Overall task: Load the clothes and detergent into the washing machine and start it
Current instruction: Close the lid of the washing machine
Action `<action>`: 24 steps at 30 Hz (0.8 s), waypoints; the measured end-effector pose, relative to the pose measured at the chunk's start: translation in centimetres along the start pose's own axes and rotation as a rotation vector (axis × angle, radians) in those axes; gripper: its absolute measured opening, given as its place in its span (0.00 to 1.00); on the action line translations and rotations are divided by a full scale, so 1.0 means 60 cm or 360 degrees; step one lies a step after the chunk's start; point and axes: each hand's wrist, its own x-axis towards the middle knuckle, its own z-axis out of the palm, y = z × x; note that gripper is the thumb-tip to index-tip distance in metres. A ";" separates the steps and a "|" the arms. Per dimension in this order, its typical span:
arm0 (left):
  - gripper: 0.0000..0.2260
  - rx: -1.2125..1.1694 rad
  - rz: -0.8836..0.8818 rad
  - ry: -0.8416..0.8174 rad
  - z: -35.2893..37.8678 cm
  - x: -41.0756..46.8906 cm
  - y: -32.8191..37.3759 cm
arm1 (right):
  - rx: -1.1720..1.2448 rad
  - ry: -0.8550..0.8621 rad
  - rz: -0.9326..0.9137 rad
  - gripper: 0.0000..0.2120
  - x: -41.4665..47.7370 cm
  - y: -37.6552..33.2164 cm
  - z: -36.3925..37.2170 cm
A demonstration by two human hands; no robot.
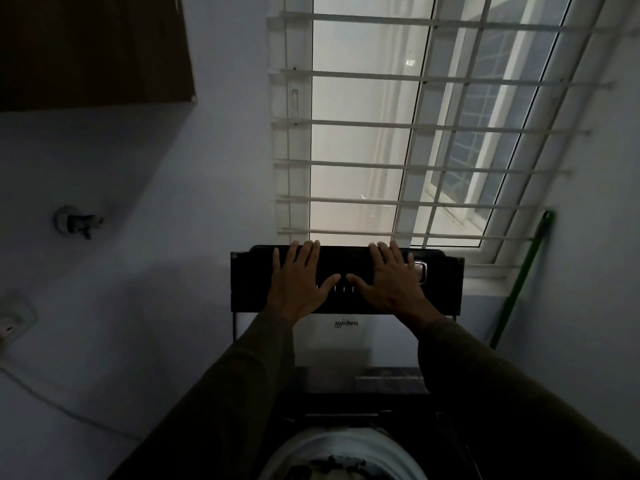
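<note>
The top-loading washing machine's lid stands raised, dark, with a white brand label on its lower part. My left hand lies flat on the lid with straight spread fingers reaching its top edge. My right hand lies flat on it the same way, a little to the right. At the bottom of the view the drum's white rim shows, with dark clothes inside. No detergent is in view.
A barred window rises behind the lid. A green pole leans in the right corner. On the left wall sit a water tap, a socket and a dark cabinet.
</note>
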 end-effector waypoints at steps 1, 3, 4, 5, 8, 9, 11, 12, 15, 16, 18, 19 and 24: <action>0.39 -0.0002 0.0000 0.0016 -0.003 -0.005 0.001 | 0.0009 0.0019 0.0000 0.41 -0.006 -0.001 -0.003; 0.41 -0.0009 0.0010 0.0075 -0.010 -0.017 0.004 | 0.0039 0.0068 0.0000 0.39 -0.019 -0.005 -0.009; 0.41 -0.0011 0.0023 0.0112 -0.012 -0.024 0.005 | 0.0053 0.0098 0.0003 0.38 -0.027 -0.007 -0.011; 0.41 -0.0013 0.0037 0.0148 -0.015 -0.031 0.006 | 0.0068 0.0129 0.0008 0.37 -0.035 -0.010 -0.013; 0.39 0.0001 0.0064 0.0195 -0.024 -0.054 0.011 | 0.0108 0.0203 0.0027 0.34 -0.059 -0.019 -0.023; 0.38 0.0003 0.0071 0.0205 -0.028 -0.062 0.012 | 0.0109 0.0220 0.0034 0.34 -0.068 -0.022 -0.027; 0.38 0.0009 0.0087 0.0226 -0.036 -0.077 0.015 | 0.0110 0.0245 0.0045 0.32 -0.084 -0.027 -0.035; 0.37 0.0010 0.0097 0.0238 -0.040 -0.086 0.017 | 0.0112 0.0257 0.0052 0.32 -0.093 -0.029 -0.039; 0.35 0.0014 0.0127 0.0302 -0.049 -0.110 0.022 | 0.0124 0.0300 0.0068 0.31 -0.119 -0.036 -0.051; 0.35 0.0017 0.0135 0.0320 -0.052 -0.117 0.023 | 0.0132 0.0309 0.0071 0.31 -0.128 -0.038 -0.055; 0.34 0.0017 0.0146 0.0359 -0.057 -0.133 0.027 | 0.0154 0.0335 0.0079 0.30 -0.146 -0.043 -0.064; 0.33 0.0020 0.0149 0.0374 -0.060 -0.142 0.029 | 0.0165 0.0355 0.0082 0.30 -0.154 -0.045 -0.068; 0.31 0.0022 0.0127 0.0401 -0.071 -0.184 0.043 | 0.0184 0.0434 0.0086 0.28 -0.197 -0.051 -0.080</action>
